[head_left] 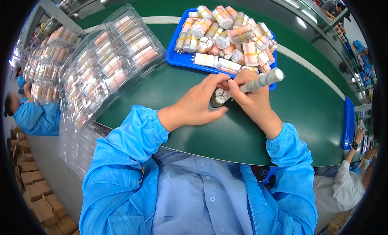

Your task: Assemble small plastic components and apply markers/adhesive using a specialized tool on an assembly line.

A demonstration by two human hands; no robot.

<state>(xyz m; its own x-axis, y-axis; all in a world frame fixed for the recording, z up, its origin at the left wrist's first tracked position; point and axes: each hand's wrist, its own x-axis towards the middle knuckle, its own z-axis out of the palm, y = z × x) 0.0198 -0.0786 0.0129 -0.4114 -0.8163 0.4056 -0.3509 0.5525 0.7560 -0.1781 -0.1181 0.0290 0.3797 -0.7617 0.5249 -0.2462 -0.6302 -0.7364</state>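
Observation:
My left hand (198,102) is closed around a bundle of slim grey-white tubes (219,96), whose round ends face me. In my right hand (257,101) a single slim tube with a clear end (264,80) is gripped between thumb and fingers, pointing up to the right. Both hands meet over the green table, just in front of a blue tray (173,57). That tray is heaped with bundles of pink, white and grey tubes (226,37), held by yellow rubber bands. Part of the bundle in my left hand is hidden behind my fingers.
To the left, stacked clear plastic trays (147,69) hold more bundles in their compartments and overhang the green table (299,113). Another blue tray (348,126) stands at the right edge. Co-workers in blue (36,115) and white (339,190) sit either side. Cardboard boxes (42,194) lie lower left.

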